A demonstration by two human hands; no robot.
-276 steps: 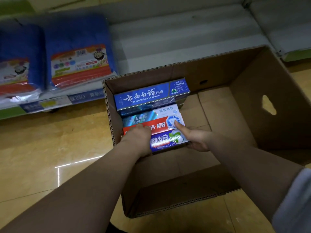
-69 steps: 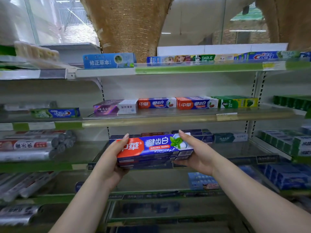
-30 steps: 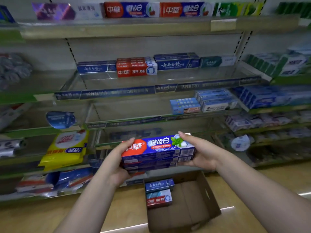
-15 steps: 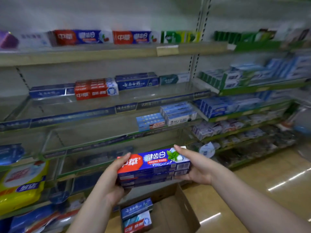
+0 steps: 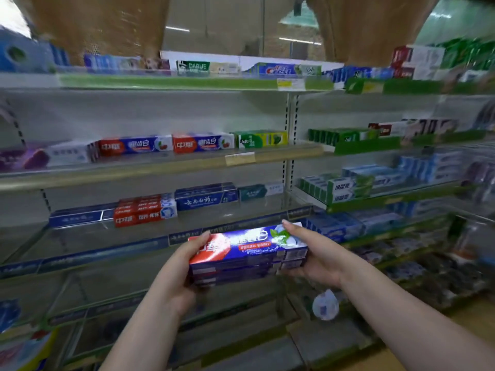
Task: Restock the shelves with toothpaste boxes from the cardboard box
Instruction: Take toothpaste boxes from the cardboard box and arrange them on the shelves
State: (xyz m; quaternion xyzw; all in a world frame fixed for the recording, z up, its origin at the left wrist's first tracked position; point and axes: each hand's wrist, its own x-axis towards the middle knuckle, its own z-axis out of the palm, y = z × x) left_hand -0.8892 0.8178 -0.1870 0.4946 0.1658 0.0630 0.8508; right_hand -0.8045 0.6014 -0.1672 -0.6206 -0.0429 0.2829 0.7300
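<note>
Now holding a stack of toothpaste boxes [image 5: 246,253] mid-air

Before the glass shelf [image 5: 112,236] carrying red boxes [image 5: 142,210], the left hand [image 5: 176,274] is gripping the stack's red end, thumb on top. The right hand [image 5: 318,261] is clasping the white end, fingers curling underneath.

Red-and-blue toothpaste boxes [image 5: 247,253], green shelf edge [image 5: 166,82], green-and-yellow box [image 5: 261,139], tan shelf edge [image 5: 160,168]

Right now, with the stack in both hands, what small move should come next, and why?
Probably lift the stack toward the higher shelf: the left hand and right hand grip its ends, and similar red-and-blue boxes lie there.
</note>
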